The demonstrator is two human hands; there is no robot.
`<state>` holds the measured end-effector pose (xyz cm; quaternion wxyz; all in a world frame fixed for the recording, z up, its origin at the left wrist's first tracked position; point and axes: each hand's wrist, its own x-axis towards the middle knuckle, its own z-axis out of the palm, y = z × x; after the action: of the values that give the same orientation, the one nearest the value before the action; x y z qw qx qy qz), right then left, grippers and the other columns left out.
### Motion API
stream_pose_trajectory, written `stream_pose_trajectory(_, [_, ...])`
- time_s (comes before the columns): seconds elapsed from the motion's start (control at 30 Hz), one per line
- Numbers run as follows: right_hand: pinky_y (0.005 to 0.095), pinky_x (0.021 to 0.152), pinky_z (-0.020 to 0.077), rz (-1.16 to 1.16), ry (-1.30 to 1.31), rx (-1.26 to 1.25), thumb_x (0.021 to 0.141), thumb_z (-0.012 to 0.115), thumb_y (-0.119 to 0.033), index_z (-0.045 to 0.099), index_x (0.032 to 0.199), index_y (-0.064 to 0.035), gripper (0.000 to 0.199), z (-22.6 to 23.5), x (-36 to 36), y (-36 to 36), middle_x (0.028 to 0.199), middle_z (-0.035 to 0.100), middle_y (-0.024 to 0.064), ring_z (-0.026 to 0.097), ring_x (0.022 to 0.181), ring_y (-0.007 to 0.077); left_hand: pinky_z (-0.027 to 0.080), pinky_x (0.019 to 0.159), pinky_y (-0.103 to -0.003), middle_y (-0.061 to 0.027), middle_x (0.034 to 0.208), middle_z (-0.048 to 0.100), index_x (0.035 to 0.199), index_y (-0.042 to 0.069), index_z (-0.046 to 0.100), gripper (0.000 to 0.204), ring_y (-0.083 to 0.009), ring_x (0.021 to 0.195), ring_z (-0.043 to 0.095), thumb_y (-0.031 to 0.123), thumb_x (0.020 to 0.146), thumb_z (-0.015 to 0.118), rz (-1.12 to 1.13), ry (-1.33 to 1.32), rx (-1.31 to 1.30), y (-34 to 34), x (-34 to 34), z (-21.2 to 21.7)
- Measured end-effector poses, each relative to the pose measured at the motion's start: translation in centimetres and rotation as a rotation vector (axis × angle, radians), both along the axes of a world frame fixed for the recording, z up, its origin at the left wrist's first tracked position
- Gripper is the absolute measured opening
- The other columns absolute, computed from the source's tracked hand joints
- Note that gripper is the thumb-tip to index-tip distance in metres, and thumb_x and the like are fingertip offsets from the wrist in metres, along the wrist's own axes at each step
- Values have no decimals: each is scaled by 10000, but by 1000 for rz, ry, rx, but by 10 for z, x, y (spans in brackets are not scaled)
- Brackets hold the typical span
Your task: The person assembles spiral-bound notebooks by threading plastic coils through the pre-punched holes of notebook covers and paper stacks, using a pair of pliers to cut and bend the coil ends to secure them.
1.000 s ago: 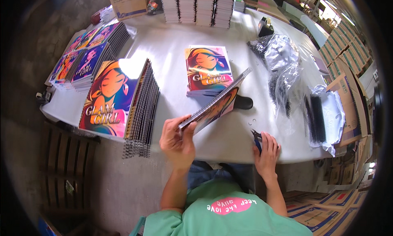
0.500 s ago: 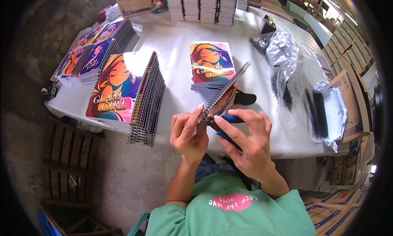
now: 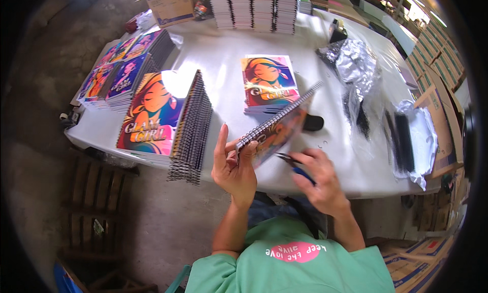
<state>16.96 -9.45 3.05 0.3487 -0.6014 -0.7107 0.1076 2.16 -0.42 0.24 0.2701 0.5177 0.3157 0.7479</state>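
Observation:
My left hand (image 3: 236, 175) grips a spiral-bound notebook (image 3: 284, 135) by its near corner, index finger raised. The notebook is tilted up over the table's front edge, its dark wire coil along the upper side and its illustrated cover partly seen. My right hand (image 3: 326, 185) is closed round blue-handled pliers (image 3: 305, 175), whose dark jaws point at the notebook but are apart from the coil. Behind the notebook lies a short stack of matching covered books (image 3: 269, 79). To the left stands a taller stack of coil-bound notebooks (image 3: 152, 117).
More notebooks (image 3: 122, 74) lie at the far left of the white-covered table (image 3: 218, 54). Tall bound stacks (image 3: 254, 8) stand at the back. Crumpled plastic (image 3: 358, 64), loose black coils (image 3: 404, 140) and a tape dispenser (image 3: 336, 31) are on the right. A slatted chair (image 3: 96, 206) stands below left.
The pliers have come away from the coil's near end, moving right and down with my right hand. My left hand has shifted its hold and raised its index finger.

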Motion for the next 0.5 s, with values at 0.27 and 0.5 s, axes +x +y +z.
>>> stream_pose_trajectory(0.27, [414, 1002, 307, -330, -356, -53, 815, 643, -243, 430, 1297, -87, 549, -75, 60, -36, 1224, 443, 168, 413, 1175, 328, 410, 664, -164, -19, 885, 589, 1029, -25, 600, 218, -23, 719, 494, 162, 924, 564, -121, -223, -91, -7, -18, 22])
stream_pose_trajectory(0.5, [248, 822, 466, 163, 1261, 306, 811, 656, -54, 403, 1295, -6, 548, -4, 18, 55, 1111, 581, 70, 569, 972, 120, 462, 833, -287, -174, 1047, 593, 1135, -8, 415, 250, -177, 929, 596, 22, 909, 517, -107, -191, 282, -26, -54, 72])
